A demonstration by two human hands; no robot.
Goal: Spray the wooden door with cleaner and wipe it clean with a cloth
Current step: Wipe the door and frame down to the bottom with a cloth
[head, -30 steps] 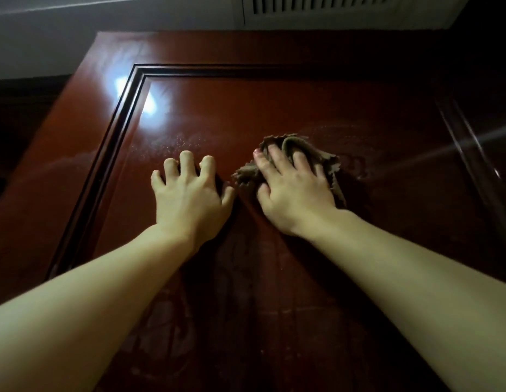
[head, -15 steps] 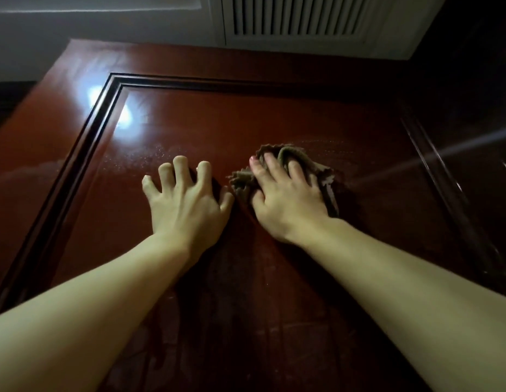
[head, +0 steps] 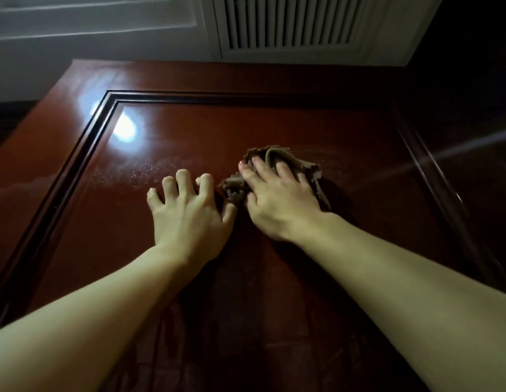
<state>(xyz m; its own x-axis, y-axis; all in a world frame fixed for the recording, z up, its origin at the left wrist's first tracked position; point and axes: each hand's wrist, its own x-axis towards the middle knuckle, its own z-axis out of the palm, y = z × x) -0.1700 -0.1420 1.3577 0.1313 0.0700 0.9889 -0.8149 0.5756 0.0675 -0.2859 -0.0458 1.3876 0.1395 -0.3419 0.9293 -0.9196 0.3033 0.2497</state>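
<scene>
The reddish-brown wooden door (head: 274, 123) fills the view, seen from below, with a dark raised moulding (head: 85, 154) framing its panel. A crumpled brown cloth (head: 234, 187) lies against the panel's middle. My right hand (head: 277, 205) presses it flat with fairly straight fingers, and a fold of cloth rises between them. My left hand (head: 189, 219) is beside it on the left, empty, braced on the bare wood with arched fingertips, its thumb close to the cloth's edge. A band of fine spray droplets (head: 144, 169) shows on the panel left of my hands. No spray bottle is in view.
Above the door's top edge is a white wall with a slatted vent (head: 288, 24). A bright lamp reflection (head: 124, 128) sits at the panel's upper left corner. The right side beyond the moulding is dark.
The view has tilted up, so more of the vent and wall shows above the door. Both hands stay pressed at about the same spot on the panel.
</scene>
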